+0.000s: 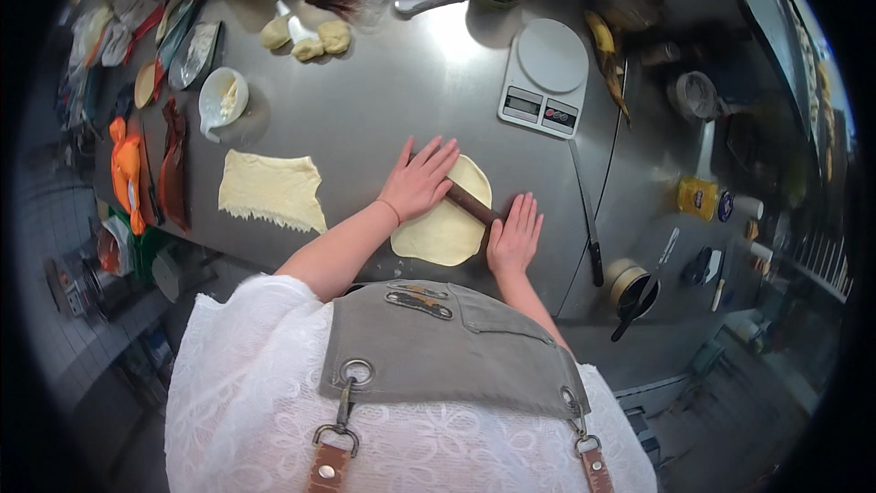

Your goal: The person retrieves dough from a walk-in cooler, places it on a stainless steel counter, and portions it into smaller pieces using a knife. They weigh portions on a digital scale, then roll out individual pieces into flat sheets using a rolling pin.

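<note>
A thin, pale sheet of dough (440,236) lies on the metal table in front of me, its outline rounded and uneven. Slanting across it is a dark wooden rolling pin (473,204). My left hand (420,181) rests flat over the pin's upper left end, fingers stretched out. At the lower right end, my right hand (516,236) lies against the pin, also with straight fingers. Further left is a second dough sheet (270,188), roughly rectangular with a ragged lower edge. Several small dough lumps (308,47) sit at the far side, beside a white-handled utensil.
Ahead to the right stands a white kitchen scale (546,91), with a long knife (589,219) nearer me. A small white jug (222,99) and an orange bag (126,173) are on the left. A banana (602,46) lies right of the scale. A pot (628,276) sits near right.
</note>
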Motion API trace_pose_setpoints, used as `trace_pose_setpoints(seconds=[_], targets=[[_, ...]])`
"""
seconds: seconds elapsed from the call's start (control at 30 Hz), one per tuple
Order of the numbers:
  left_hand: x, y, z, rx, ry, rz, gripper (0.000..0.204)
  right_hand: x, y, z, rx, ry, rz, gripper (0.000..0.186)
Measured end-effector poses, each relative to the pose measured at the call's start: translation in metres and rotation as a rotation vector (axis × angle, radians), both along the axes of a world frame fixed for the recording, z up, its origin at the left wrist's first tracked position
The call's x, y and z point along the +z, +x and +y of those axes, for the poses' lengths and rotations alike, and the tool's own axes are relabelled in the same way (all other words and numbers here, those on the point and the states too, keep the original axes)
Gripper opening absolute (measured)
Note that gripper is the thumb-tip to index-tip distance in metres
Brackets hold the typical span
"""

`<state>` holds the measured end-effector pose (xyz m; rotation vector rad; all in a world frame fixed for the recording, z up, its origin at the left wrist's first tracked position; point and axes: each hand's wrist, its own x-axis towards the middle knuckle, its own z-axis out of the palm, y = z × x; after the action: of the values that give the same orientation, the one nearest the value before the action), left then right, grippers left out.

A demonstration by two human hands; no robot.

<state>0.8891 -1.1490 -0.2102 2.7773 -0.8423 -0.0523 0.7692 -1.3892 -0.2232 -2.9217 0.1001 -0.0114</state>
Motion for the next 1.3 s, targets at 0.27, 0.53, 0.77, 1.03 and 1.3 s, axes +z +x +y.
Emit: trace_pose_setpoints(seconds=[0.27,0.53,0.77,1.03,1.3], targets=[[-0.002,0.104,-0.08,0.047,-0.056,-0.088,0.058,0.002,0.095,-0.058,-0.106,-0.134,0.01,0.072],[0.024,0.127,-0.1,0.065,-0.314,-0.098,0.042,0.024,0.111,-0.1,0.149,0.198,-0.088,0.053],[0.052,0.019,-0.026,0.043,-0.23,0.021,0.016,0.042,0.05,-0.074,0.429,0.225,-0.162,0.048],[0.004,-0.118,0.06,0.342,-0.25,0.023,0.059,0.025,0.018,0.003,0.228,0.51,-0.176,0.046],[-0.011,-0.119,0.035,0.383,0.006,0.018,0.064,0.003,0.034,0.016,0.419,0.025,-0.136,0.068]])
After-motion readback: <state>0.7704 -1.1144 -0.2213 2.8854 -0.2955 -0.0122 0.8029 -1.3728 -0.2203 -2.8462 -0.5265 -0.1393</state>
